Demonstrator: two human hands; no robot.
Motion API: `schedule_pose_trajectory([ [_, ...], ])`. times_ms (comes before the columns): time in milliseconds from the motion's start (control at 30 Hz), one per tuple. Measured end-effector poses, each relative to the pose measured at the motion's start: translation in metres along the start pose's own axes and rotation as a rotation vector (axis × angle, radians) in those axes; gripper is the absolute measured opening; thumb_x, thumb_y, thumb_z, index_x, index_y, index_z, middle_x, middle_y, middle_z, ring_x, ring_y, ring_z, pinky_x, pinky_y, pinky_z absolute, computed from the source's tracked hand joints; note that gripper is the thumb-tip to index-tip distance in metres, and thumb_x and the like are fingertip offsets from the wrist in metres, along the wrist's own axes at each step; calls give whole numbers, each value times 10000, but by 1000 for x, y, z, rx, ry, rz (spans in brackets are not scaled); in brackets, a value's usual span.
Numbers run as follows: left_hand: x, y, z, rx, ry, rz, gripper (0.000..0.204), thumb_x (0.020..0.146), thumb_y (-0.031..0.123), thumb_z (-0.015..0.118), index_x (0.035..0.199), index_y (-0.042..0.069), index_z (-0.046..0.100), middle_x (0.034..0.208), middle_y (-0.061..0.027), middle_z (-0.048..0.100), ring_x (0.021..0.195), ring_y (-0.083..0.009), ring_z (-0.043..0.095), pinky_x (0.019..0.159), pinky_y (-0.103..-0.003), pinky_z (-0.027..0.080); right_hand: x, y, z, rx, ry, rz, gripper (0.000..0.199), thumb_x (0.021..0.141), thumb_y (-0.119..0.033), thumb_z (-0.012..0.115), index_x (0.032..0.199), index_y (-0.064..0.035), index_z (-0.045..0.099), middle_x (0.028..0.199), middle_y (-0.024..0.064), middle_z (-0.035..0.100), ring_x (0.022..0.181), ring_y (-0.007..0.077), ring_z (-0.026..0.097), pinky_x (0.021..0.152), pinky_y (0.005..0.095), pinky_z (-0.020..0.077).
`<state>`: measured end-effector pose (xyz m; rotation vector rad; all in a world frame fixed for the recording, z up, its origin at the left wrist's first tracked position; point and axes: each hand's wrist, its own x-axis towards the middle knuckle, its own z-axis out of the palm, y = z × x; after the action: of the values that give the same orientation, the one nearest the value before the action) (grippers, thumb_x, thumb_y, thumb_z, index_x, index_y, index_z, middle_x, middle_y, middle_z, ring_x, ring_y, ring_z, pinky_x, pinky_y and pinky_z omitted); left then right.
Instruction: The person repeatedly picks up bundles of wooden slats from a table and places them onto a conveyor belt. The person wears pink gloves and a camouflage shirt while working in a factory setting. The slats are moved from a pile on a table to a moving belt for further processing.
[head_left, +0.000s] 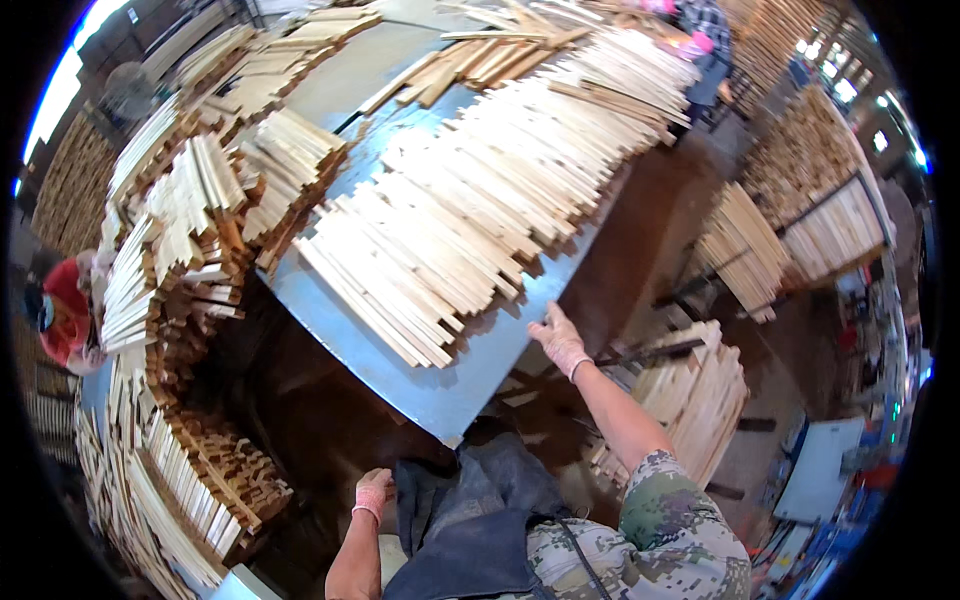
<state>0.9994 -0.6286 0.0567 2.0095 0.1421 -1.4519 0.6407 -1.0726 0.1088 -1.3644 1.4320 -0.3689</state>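
Our left hand (373, 493) clamps the dark apron (470, 515); our right hand (559, 340), fingers together, rests flat on the table (440, 385). The near slats (420, 265) look light, stiff and splintery, best gripped mid-length.

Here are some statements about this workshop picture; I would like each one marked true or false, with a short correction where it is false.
1. The right hand rests on the edge of the metal table. True.
2. The left hand holds a wooden slat. False: it grips the dark apron.
3. The wooden slats lie spread in a long row across the table. True.
4. Both hands are bare. False: both wear pinkish gloves.
5. The right hand grasps a hammer. False: it holds nothing.
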Motion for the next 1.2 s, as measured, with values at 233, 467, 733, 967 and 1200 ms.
schedule_pose_trajectory([
  [233,20,95,32,208,184,322,662,979,336,747,1498,-44,589,1560,-240,585,1482,-362,523,1253,-406,378,146,-40,-3,-312,325,-153,956,908,-327,803,1672,-6,326,1610,293,484,1500,406,468,1249,416,372],
  [467,120,215,94,408,458,537,725,1040,468,629,1579,-2,509,1659,-312,411,1562,-429,372,1290,-444,306,199,-18,10,-88,354,-175,881,953,-317,759,1651,39,356,1547,262,568,1463,350,528,1230,382,392],
  [733,177,245,66,295,611,610,617,1091,464,561,1454,-31,623,1627,-321,446,1516,-457,423,1260,-444,346,139,-18,17,-84,-209,-78,747,992,-289,725,1579,85,454,1406,256,667,1276,314,668,1079,403,533],
  [967,177,336,48,-373,391,385,917,1048,526,615,1742,114,179,1632,-232,477,1445,-354,510,1205,-402,394,280,-71,66,41,-10,-440,776,993,-190,707,1621,101,358,1606,290,502,1473,349,520,1227,410,409],
  [1200,210,322,61,-256,542,482,1145,935,444,824,1755,124,92,1746,-218,279,1474,-347,474,1187,-395,440,285,-101,117,332,-181,-316,828,1010,-199,661,1695,41,260,1672,177,446,1497,250,473,1214,346,379],
])
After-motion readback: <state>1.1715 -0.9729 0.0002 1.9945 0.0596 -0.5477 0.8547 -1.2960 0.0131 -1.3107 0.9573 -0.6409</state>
